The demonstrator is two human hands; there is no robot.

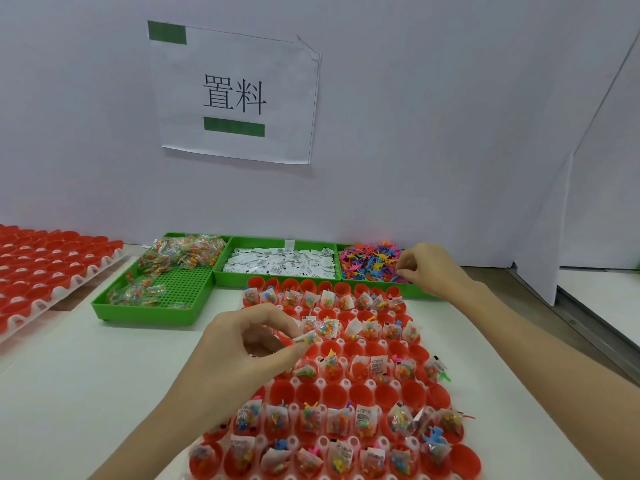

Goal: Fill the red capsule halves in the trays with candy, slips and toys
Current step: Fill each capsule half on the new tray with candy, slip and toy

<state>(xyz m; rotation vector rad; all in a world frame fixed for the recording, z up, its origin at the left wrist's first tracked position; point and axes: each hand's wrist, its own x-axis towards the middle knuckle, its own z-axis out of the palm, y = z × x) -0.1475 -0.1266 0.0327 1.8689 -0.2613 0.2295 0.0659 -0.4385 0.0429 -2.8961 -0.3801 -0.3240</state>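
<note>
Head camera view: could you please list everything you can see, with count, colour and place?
Capsule tray: one, white, red halves, centre front; many halves filled, some rows empty.
Second capsule tray: one, red halves, far left, cut off by the frame edge.
Candy bin: one, green, left of the three bins; clear packets of mixed-colour candy.
Slip bin: one, green, middle; white printed slips.
Toy bin: one, green, right; pink, blue and orange toys.
Paper sign: one, white with green bars, on the wall.
Candy packet: one, clear, pinched in the left hand.
Left hand: over the capsule tray.
Right hand: at the toy bin, fingers curled.
</note>
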